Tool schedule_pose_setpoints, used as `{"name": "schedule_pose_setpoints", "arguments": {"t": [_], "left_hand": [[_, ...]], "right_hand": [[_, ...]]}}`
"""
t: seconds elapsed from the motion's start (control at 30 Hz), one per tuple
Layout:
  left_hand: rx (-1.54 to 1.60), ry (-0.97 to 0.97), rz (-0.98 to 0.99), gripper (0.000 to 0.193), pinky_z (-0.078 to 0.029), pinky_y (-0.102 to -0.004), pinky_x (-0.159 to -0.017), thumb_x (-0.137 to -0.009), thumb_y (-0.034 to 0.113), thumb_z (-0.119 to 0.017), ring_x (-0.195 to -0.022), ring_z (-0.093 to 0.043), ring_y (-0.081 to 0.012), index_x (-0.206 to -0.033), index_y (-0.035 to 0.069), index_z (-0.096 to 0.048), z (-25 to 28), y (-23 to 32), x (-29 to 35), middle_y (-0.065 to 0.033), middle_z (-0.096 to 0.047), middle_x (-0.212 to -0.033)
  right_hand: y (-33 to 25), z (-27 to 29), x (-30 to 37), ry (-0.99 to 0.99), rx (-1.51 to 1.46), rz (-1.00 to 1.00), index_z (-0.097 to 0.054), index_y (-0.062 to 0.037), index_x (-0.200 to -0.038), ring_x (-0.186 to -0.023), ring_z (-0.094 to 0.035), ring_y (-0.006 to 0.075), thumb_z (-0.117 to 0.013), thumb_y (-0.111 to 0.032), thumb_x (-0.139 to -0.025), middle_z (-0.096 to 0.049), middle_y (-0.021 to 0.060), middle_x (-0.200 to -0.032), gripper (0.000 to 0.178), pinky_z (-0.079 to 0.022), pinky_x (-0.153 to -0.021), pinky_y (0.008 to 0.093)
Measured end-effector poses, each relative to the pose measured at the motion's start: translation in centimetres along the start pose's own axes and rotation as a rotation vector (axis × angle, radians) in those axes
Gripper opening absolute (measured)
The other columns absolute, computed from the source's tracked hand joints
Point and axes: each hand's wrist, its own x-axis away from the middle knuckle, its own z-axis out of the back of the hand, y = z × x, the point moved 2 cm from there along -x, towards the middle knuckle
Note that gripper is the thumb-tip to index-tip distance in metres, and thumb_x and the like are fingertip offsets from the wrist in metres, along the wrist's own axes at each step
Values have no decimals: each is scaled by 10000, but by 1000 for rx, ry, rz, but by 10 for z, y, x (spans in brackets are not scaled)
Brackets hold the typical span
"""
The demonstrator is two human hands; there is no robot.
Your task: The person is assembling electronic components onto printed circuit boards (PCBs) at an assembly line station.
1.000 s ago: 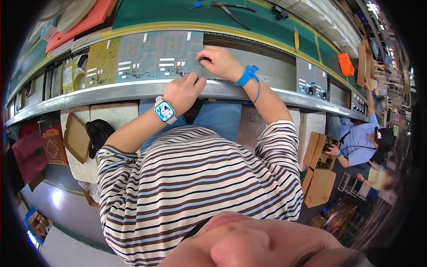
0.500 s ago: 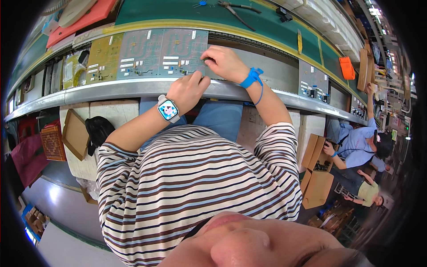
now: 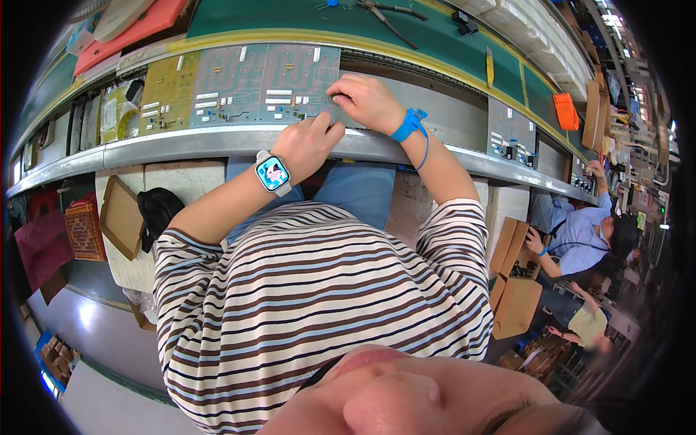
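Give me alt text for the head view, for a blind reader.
A person's left hand, wearing a white-strapped watch, and right hand, wearing a blue wristband, are close together at the right edge of a grey-green circuit board. Dark pliers lie beyond on a green work surface; at right, a co-worker in light blue has a hand at an open brown cardboard box.

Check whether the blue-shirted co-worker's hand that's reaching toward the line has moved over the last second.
Yes. Judged against the orange object on the green bench, the co-worker's reaching hand has moved down the picture, farther from that object.
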Motion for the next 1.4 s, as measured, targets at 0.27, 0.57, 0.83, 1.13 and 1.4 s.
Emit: {"name": "schedule_pose_setpoints", "arguments": {"t": [0.27, 0.57, 0.83, 1.13, 1.4], "left_hand": [[-25, 33, -25, 100, -487, -289, -492, -725, 99, -545, -576, -579, -174, -798, 90, -477, 2, 0, -2, -63, -453, -745], [38, 72, 40, 108, -484, -313, -485, -719, 86, -538, -567, -582, -197, -809, 95, -478, -2, -7, 3, -71, -468, -756], [311, 214, 194, 302, -501, -307, -532, -772, 22, -556, -673, -636, -215, -1069, 73, -527, 25, -26, 6, -94, -604, -860], [1538, 168, 869, 343, -459, -179, -569, -864, 50, -534, -771, -611, -111, -1193, 5, -447, 48, -65, 27, -84, -632, -933], [1535, 147, 875, 370, -480, -188, -612, -877, 63, -512, -828, -620, -121, -1234, -1, -437, 55, -80, 50, -66, -635, -922]], "right_hand": [[0, -3, 0, 15, -18, -12, -604, -44, -858, -728, -570, 274, -595, -55, -745, -589, 92, -785, 114, -471, -637, 354], [-8, -4, 4, -7, 193, 133, -606, -58, -846, -747, -566, 261, -594, -31, -692, -586, 76, -786, 157, -479, -652, 344], [-19, 2, -2, -106, 330, 81, -609, -74, -834, -767, -542, 258, -583, -72, -708, -557, 74, -791, 128, -466, -671, 354], [-69, -1, -44, -85, -223, -18, -624, -45, -1009, -764, -569, 222, -637, -128, -779, -567, 85, -849, 244, -468, -669, 302], [-77, -23, -79, -219, -318, 56, -645, -36, -938, -762, -573, 216, -643, -126, -770, -575, 84, -855, 191, -470, -663, 301]]}}
